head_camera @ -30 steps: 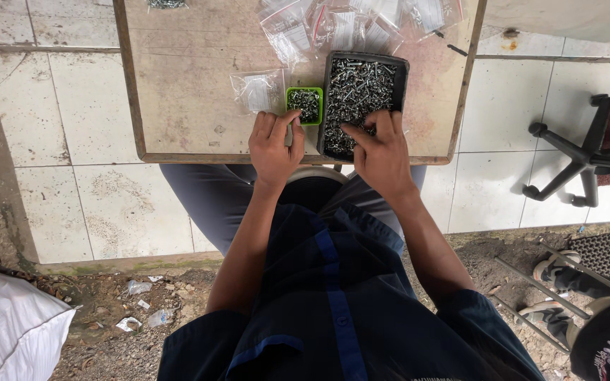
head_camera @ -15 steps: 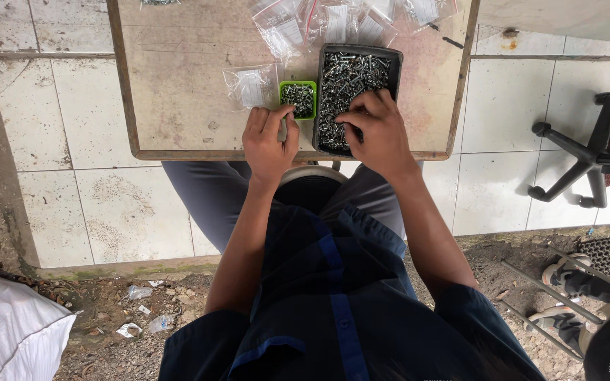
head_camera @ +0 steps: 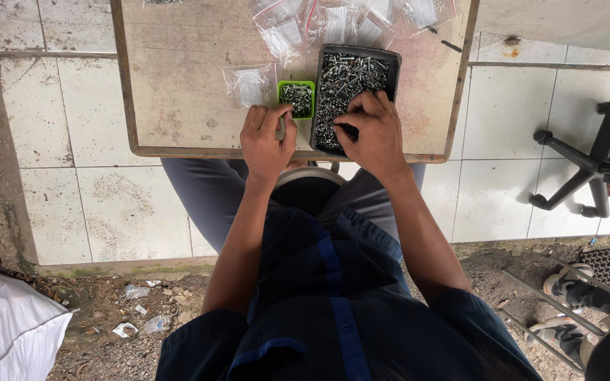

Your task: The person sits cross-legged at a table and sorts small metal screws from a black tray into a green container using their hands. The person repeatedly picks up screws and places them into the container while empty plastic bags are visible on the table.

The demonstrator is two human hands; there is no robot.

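Right hand: the right hand (head_camera: 368, 134) lay over the near end of the black tray (head_camera: 392, 67), fingers curled down into the screws (head_camera: 351, 74), seemingly picking; whether it pinched one I cannot tell.
Left hand: the left hand (head_camera: 266, 141) rested on the tabletop (head_camera: 178, 77), fingers together, seemingly pinching something small and pale; its tips touched the near edge of the green box (head_camera: 296, 99).
Black tray: full of silvery screws, close beside the left hand, so both hands reached it easily.
Green box: held smaller screws, just left of the tray.
Bags: one clear bag (head_camera: 248, 86) lay beyond the left hand; more bags (head_camera: 333, 25) lay beyond the tray.
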